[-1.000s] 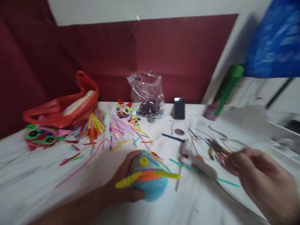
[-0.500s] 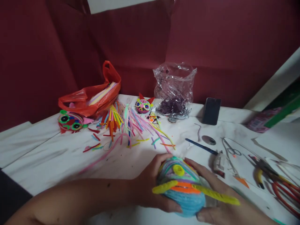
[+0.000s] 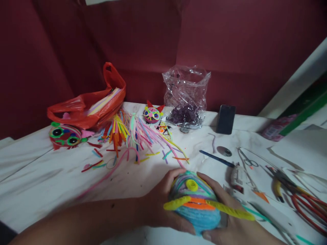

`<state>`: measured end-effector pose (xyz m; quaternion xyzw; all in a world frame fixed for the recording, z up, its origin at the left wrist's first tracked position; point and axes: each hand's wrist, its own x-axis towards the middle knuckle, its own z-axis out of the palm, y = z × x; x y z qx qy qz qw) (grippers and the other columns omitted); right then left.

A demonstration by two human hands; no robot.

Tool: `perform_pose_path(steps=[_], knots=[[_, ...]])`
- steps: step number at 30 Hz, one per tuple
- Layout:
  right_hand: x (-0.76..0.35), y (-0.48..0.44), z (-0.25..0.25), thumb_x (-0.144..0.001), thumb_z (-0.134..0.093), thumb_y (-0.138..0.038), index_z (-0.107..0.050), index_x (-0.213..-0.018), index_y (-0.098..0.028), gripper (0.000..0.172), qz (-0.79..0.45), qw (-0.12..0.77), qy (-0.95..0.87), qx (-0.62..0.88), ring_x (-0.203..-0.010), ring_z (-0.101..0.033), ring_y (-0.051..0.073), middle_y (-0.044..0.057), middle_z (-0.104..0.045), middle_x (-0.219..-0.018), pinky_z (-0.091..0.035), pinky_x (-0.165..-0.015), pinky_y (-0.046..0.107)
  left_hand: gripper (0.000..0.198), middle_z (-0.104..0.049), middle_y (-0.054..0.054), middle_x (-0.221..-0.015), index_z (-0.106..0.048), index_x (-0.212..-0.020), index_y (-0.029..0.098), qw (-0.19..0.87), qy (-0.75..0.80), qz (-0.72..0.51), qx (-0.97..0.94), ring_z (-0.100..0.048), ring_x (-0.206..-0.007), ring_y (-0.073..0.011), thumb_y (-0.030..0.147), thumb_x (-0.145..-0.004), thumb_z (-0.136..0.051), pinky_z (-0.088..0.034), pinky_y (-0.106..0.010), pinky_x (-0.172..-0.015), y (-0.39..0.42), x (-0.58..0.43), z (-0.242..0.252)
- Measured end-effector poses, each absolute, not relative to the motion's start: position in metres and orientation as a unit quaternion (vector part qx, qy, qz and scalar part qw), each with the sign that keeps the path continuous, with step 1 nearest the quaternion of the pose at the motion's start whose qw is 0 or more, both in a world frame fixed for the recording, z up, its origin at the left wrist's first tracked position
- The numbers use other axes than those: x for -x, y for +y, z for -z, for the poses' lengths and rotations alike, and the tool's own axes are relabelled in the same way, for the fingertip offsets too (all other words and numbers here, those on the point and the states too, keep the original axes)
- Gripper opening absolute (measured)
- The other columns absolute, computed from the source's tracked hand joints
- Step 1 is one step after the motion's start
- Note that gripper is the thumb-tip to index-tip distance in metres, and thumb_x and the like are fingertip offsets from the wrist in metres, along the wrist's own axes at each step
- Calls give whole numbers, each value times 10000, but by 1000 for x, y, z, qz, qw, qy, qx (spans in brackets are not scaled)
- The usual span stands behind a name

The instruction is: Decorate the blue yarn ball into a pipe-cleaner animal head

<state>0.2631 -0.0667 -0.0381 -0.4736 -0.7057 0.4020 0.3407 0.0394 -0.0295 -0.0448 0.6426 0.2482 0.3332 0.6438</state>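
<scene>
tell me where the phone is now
In the head view the phone stands at the far edge of the table, right of centre, just right of the clear plastic bag.

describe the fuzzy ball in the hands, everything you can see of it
The fuzzy ball is a rounded form wound in what looks like pipe cleaner: light blue below, an orange band across the middle, lilac and green strands above, a small yellow coil near the top. Two yellow stems stick out sideways, one each way. The left hand and right hand cup its sides over the white table; its underside is hidden.
</scene>
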Motion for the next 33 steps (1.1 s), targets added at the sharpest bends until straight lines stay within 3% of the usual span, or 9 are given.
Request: perform_pose_path(steps=[3,6,11,13,15,18,21,26,33], knots=[[-273,-64,43,-561,-757,-332,-362,-1364,-246,900,-326,354,-720,501,-1090,-611,317,108,-589,-1256,-525,-901,380,1209,-406,-177,-1416,-251,-1410,210,584,245,-332,-699,-423,-1287,-357,381,-404,-901,-360,-483,-1072,-25,-34,34],[-287,-58,40,-614,-751,-396,-347,-1378,-246,878,-279,352,-717,533,-1099,-611,320,112,-584,-1274,-542,-883,375,1030,-391,-168,-1444,-319,-1402,188,437,260,-294,-809,-398,-1315,-334,398,-539,-841,-322,-459,-1100,-9,-23,17],[-290,-52,26,-646,-722,-467,-351,-1378,-244,850,-264,397,-682,555,-1078,-621,303,112,-564,-1293,-567,-815,338,454,-515,-167,-1347,-527,-1257,134,79,346,-87,-931,-408,-1311,-291,168,-804,-538,-263,-459,-1121,65,-11,-1],[-289,-52,23,-652,-708,-483,-349,-1385,-250,849,-261,418,-661,566,-1093,-610,302,108,-544,-1317,-564,-819,331,533,-460,-152,-1408,-480,-1315,151,-21,410,-36,-911,-392,-1327,-276,66,-790,-464,-280,-441,-1110,104,-7,-1],[-292,-51,22,-641,-709,-496,-339,-1392,-266,868,-256,420,-655,574,-1111,-599,303,100,-527,-1336,-566,-813,325,652,-496,-144,-1381,-472,-1333,161,-38,451,16,-892,-451,-1273,-296,23,-696,-513,-357,-425,-1054,140,3,0],[-304,-45,20,-608,-731,-502,-313,-1398,-287,919,-236,398,-663,589,-1109,-600,305,92,-500,-1358,-579,-786,315,383,-703,-140,-1008,-711,-924,120,-25,488,53,-871,-624,-1002,-288,-1,-593,-562,-475,-374,-897,172,35,-2],[-316,-37,18,-624,-723,-510,-283,-1400,-278,922,-234,384,-664,597,-1094,-612,295,98,-497,-1356,-586,-772,298,337,-723,-84,-885,-719,-767,147,-8,498,34,-866,-655,-872,-219,-30,-558,-522,-503,-288,-799,178,78,-5],[-319,-30,18,-597,-731,-539,-325,-1366,-288,905,-243,394,-652,601,-1071,-623,286,92,-504,-1346,-588,-781,295,401,-714,-19,-1005,-715,-866,184,9,523,-78,-849,-633,-966,-134,-3,-645,-438,-462,-227,-894,166,124,-6],[-317,-34,19,-620,-720,-538,-309,-1384,-284,905,-233,401,-650,602,-1036,-640,293,109,-498,-1348,-591,-761,294,335,-684,-104,-1040,-652,-1052,115,-7,579,-256,-774,-619,-920,-180,208,-814,-435,-471,-296,-856,156,106,-7]])
